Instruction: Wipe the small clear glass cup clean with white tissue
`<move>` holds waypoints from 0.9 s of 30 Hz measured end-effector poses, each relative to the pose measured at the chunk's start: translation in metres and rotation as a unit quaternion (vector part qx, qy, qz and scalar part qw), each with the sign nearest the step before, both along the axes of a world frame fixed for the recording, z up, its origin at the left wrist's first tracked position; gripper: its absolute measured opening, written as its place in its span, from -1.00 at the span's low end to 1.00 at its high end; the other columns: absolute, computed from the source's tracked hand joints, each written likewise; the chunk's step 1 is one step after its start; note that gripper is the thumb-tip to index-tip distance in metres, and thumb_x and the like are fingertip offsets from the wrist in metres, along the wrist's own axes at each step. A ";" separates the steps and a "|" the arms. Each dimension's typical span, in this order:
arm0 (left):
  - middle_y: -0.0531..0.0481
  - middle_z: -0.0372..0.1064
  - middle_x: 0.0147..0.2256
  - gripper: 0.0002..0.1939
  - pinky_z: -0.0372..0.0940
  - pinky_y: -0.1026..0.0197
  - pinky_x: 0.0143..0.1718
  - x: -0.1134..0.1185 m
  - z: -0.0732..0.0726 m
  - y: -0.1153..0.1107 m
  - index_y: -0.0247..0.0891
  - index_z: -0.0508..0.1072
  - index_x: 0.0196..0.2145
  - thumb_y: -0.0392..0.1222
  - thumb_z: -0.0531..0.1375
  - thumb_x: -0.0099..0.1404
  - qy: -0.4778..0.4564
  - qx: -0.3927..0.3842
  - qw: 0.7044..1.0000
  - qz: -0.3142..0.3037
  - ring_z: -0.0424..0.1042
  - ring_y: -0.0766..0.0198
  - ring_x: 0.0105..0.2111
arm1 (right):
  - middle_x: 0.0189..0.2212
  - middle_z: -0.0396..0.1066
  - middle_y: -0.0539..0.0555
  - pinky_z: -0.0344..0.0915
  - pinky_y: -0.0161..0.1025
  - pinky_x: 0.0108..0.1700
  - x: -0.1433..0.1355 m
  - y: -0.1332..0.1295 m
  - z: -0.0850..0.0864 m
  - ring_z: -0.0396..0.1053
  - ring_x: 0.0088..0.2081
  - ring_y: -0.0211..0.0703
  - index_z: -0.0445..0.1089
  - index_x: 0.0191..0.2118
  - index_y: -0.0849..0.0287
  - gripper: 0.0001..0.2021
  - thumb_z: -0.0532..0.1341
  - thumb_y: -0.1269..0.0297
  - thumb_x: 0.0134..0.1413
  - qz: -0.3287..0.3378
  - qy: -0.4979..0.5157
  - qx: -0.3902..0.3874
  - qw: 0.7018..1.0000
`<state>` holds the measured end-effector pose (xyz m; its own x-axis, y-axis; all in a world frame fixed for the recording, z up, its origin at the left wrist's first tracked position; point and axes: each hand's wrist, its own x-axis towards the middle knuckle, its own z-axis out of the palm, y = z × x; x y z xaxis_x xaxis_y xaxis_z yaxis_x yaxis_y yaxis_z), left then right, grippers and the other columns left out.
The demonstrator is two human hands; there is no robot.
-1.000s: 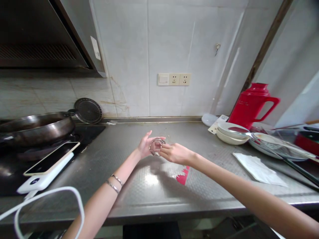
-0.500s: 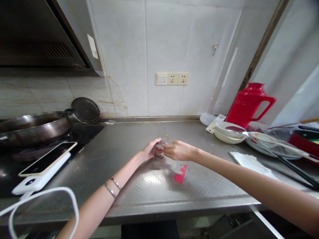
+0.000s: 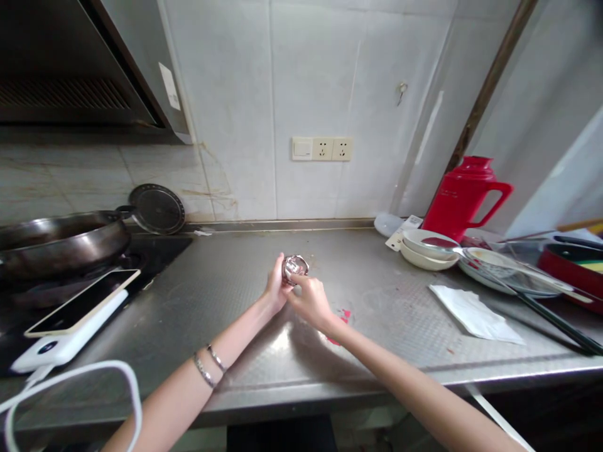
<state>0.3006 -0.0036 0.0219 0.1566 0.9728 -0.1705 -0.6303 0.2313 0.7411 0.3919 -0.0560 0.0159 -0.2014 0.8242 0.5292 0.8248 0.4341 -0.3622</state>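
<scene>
My left hand [image 3: 277, 284] is wrapped around the left side of a small round, shiny brownish container [image 3: 296, 266], held just above the metal countertop. Its top faces up toward me; the exact kind is hard to make out. The fingers of my right hand [image 3: 308, 300] are closed at its near edge, pressing on or gripping it. What lies under those fingertips is hidden. Beneath my right wrist, a torn red scrap [image 3: 345, 316] lies on the counter, partly covered by the forearm.
A wide metal pan [image 3: 61, 245] stands on the stove at left, beside a phone [image 3: 82, 302] on a white corded device [image 3: 70, 336]. To the right are stacked bowls [image 3: 428, 254], a red thermos [image 3: 464, 198], a white paper napkin [image 3: 473, 314] and a long dark handle [image 3: 551, 317].
My right hand has swung from the right side of the container to its near edge, its forearm now over the red scrap. The container has tipped so its top faces me more.
</scene>
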 end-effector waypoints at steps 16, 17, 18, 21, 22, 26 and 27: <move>-0.22 0.51 -0.32 -0.64 0.33 0.16 -0.37 -0.016 0.009 0.006 -0.37 0.45 -0.28 0.00 0.06 0.24 -0.043 0.081 0.986 -0.136 0.50 0.09 -0.35 | -0.28 0.41 0.14 0.26 -0.31 -0.31 0.053 0.015 0.024 0.35 -0.21 -0.17 0.29 -0.20 0.25 -0.87 0.01 0.45 0.26 0.181 -0.269 0.129 0.937; -0.24 0.51 -0.30 -0.62 0.34 0.13 -0.37 -0.020 0.010 0.009 -0.36 0.44 -0.26 0.03 0.05 0.24 -0.032 0.067 0.985 -0.155 0.51 0.06 -0.34 | -0.27 0.40 0.13 0.26 -0.33 -0.36 0.056 0.013 0.028 0.35 -0.21 -0.17 0.29 -0.16 0.26 -0.85 -0.01 0.47 0.26 0.199 -0.309 0.133 0.920; -0.26 0.51 -0.28 -0.60 0.34 0.12 -0.39 -0.024 0.010 0.012 -0.36 0.44 -0.23 0.05 0.05 0.24 -0.020 0.053 0.982 -0.178 0.51 0.05 -0.35 | -0.26 0.40 0.12 0.24 -0.35 -0.41 0.059 0.012 0.032 0.35 -0.21 -0.17 0.28 -0.14 0.26 -0.83 -0.02 0.48 0.26 0.217 -0.348 0.140 0.901; -0.29 0.51 -0.30 -0.54 0.33 0.17 -0.48 -0.031 0.007 0.018 -0.40 0.43 -0.15 0.06 0.03 0.26 0.028 0.025 0.967 -0.253 0.50 0.11 -0.44 | -0.27 0.40 0.10 0.17 -0.38 -0.52 0.062 0.010 0.041 0.35 -0.25 -0.21 0.29 -0.15 0.26 -0.80 -0.06 0.49 0.28 0.257 -0.433 0.158 0.849; -0.26 0.51 -0.36 -0.52 0.31 0.21 -0.53 -0.032 0.005 0.019 -0.42 0.43 -0.13 0.07 0.03 0.26 0.042 0.016 0.961 -0.274 0.48 0.15 -0.50 | -0.27 0.40 0.10 0.16 -0.38 -0.52 0.062 0.010 0.043 0.34 -0.25 -0.22 0.29 -0.16 0.25 -0.79 -0.07 0.48 0.29 0.268 -0.447 0.165 0.837; -0.11 0.45 -0.56 -0.56 0.21 0.30 -0.65 -0.030 0.002 0.018 -0.44 0.46 -0.15 0.00 0.09 0.23 0.065 -0.011 0.953 -0.296 0.38 0.27 -0.65 | -0.24 0.39 0.11 0.21 -0.37 -0.48 0.061 0.016 0.052 0.34 -0.20 -0.23 0.30 -0.18 0.22 -0.76 -0.09 0.48 0.30 0.291 -0.465 0.186 0.815; -0.10 0.44 -0.56 -0.60 0.21 0.30 -0.65 -0.028 0.002 0.017 -0.44 0.47 -0.17 -0.04 0.10 0.22 0.063 -0.007 0.957 -0.282 0.38 0.28 -0.65 | -0.24 0.39 0.10 0.22 -0.37 -0.47 0.061 0.018 0.054 0.34 -0.20 -0.22 0.30 -0.20 0.22 -0.77 -0.09 0.49 0.29 0.289 -0.470 0.180 0.815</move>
